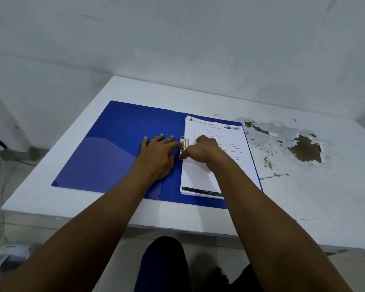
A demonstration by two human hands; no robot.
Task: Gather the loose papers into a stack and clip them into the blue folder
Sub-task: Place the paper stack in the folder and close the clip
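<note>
Here, a person sits at a white table (198, 95), both bare arms reaching forward over it. The tabletop beyond the right hand is badly chipped, with brown patches (303, 150) showing through the paint, well apart from the work.

Under both hands lies a blue folder (114, 144), opened flat. Its empty inner cover spreads out to the left of the left hand; its other half sits beneath the right hand and forearm.

On that half rests a stack of papers (200, 175), already squared up, the top sheet printed with a letterhead at the far end. The right forearm crosses its near corner.

The left hand (159, 153) lies flat and open on the blue cover just left of the spine, fingers spread, with a fingertip touching the clip. The right hand (202, 149) is curled loosely on the papers, its thumb and fingertips pinching at the near end of the clip.

The clip (184, 147), a small pale bar, sits between the two hands along the left edge of the stack. Whether it is already pressed shut cannot be told from here.

The gathering looks finished; the clipping step is in hand. The next move likely calls for pressing the clip firmly down while the left hand steadies the folder, keeping the sheets from sliding out of line.
</note>
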